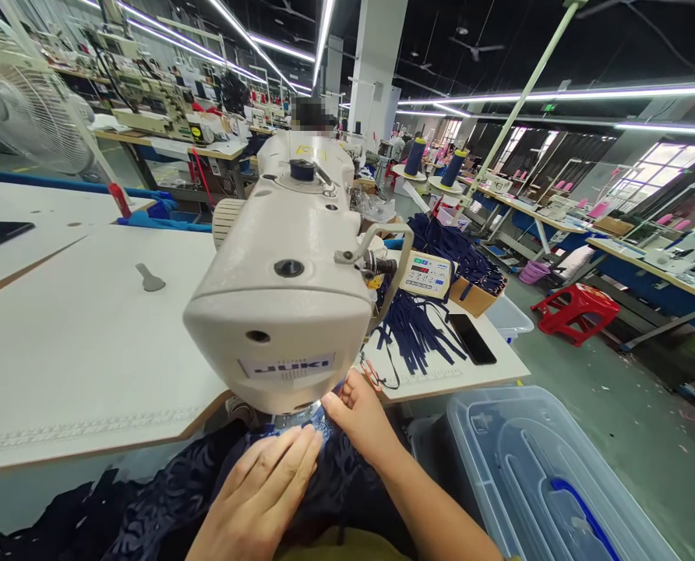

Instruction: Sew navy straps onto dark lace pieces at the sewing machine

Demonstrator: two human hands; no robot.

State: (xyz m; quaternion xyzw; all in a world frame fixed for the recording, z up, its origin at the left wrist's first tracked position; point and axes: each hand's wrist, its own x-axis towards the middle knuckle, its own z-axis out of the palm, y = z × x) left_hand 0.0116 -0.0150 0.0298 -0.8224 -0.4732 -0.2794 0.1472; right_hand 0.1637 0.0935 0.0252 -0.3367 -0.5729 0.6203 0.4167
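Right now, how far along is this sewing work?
Mid-seam, it seems. In hand: the left hand lies flat on the navy fabric under the sewing machine, the right hand touching it close by. Done: finished stitching is hidden. Left: probably plenty, since many navy strips lie on the table.

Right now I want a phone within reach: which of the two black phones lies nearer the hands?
The phone beside the navy strips, right of the sewing machine; the other phone lies far left on the table.

The head camera looks forward and down, close over the sewing machine (283,312).
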